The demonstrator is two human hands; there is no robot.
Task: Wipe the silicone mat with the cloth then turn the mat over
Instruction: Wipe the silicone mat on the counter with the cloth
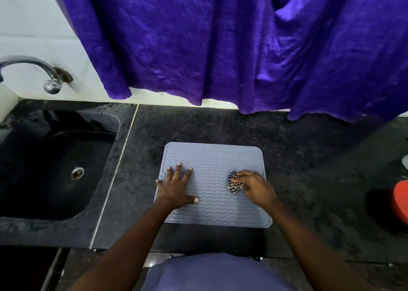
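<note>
Left hand (176,187): fingers (179,169) spread wide and flat, palm down, pressed on the left part of the silicone mat (213,158). Nothing held; thumb stretched toward the mat's middle, little finger at the mat's left edge.

Right hand (254,185): fingers curled closed around a bunched cloth (233,181), black-and-white check. Cloth sits on the mat's right half, touching it, sticking out on the left of the hand.

Mat lies flat on the dark speckled surface (309,158), ribbed side up. Its near edge runs close to the surface's front lip; far edge well short of the wall. Open surface behind the mat and to its right. On the left, a narrow strip of surface, then a pale seam, then the sink (55,169).

Mat: pale grey-blue, roughly square, rounded corners, raised rim, rows of wavy ridges, small notch at the left edge. Surface: black stone look, flecked, matte. Sink: black, glossy, rounded basin, metal drain (77,173). Chrome tap (44,74) curves from the white wall above it. Purple curtain (220,47), creased and shiny, hangs down to the back of the surface. Red round object (400,200) at the far right edge, partly cut off; cannot tell what it is.
</note>
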